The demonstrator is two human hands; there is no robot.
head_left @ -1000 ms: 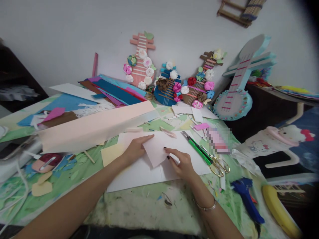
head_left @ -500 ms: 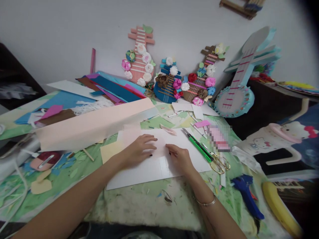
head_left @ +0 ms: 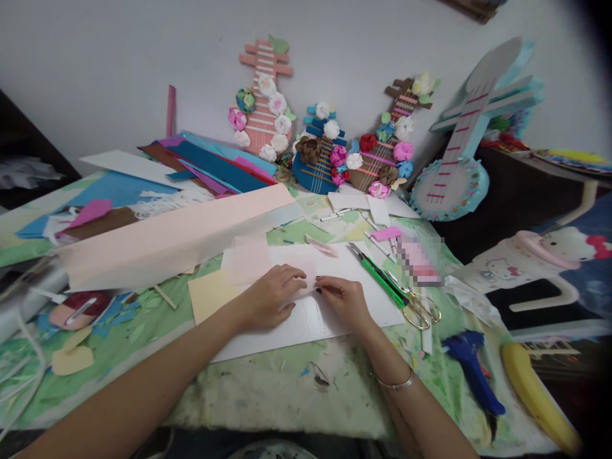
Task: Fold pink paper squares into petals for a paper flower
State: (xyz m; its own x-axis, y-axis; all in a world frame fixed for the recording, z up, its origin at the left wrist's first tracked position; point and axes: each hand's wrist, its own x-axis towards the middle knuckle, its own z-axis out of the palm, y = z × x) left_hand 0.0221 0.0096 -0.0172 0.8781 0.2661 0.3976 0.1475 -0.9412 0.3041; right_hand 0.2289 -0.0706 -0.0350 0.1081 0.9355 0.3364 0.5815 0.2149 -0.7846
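My left hand point(head_left: 270, 296) and my right hand point(head_left: 342, 299) meet over a small pale pink paper piece point(head_left: 310, 271) that lies on a white sheet point(head_left: 329, 319). Both hands have curled fingers pressed onto the pink paper, pinching its near edge; most of the piece is hidden under them. A second pale pink square point(head_left: 249, 258) lies flat just left of my left hand, partly on a cream paper point(head_left: 208, 296).
A long folded pink sheet point(head_left: 167, 239) runs across the left. A green craft knife point(head_left: 377, 274) and gold scissors point(head_left: 421, 312) lie right of the white sheet, with a blue glue gun point(head_left: 471, 370) nearer. Flower-decorated guitar models point(head_left: 325, 153) lean on the wall.
The pink paper, held up and spread a second ago, is now pressed down small under both hands. My hands have come closer together. The view has tipped slightly downward.
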